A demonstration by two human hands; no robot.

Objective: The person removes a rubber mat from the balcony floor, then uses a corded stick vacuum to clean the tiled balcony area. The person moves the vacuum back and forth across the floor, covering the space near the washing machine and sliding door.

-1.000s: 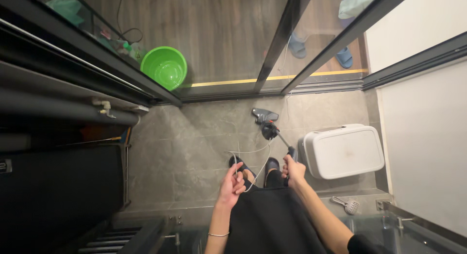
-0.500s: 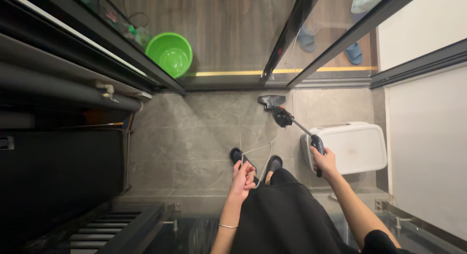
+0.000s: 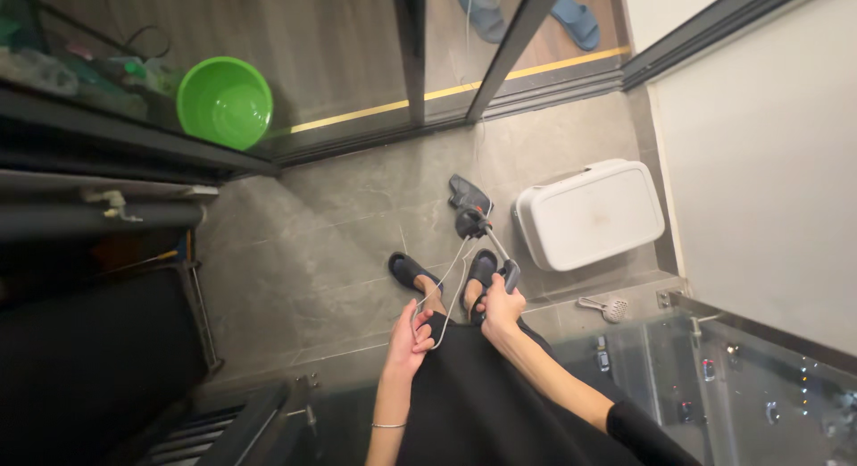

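Here the right hand point(image 3: 502, 307) grips the vacuum point(image 3: 478, 223) handle, its head on the floor by the bin point(image 3: 589, 214); the left hand point(image 3: 409, 334) pinches the cord point(image 3: 453, 274), which could snag the slippers point(image 3: 412, 271)

No packages, labels, signs or screens are in view.

Open grey tile floor point(image 3: 312, 252): wide free stretch left of the feet, up to the glass door frame point(image 3: 357, 145) at the far side.
Right: white lidded box point(image 3: 589, 213) blocks the floor just beside the stick vacuum point(image 3: 478, 220); white wall behind it.
Left: dark rack point(image 3: 201, 314) and pipe point(image 3: 98, 220) close that side.
Near right: glass ledge point(image 3: 714, 368) with a small scoop point(image 3: 610, 308).
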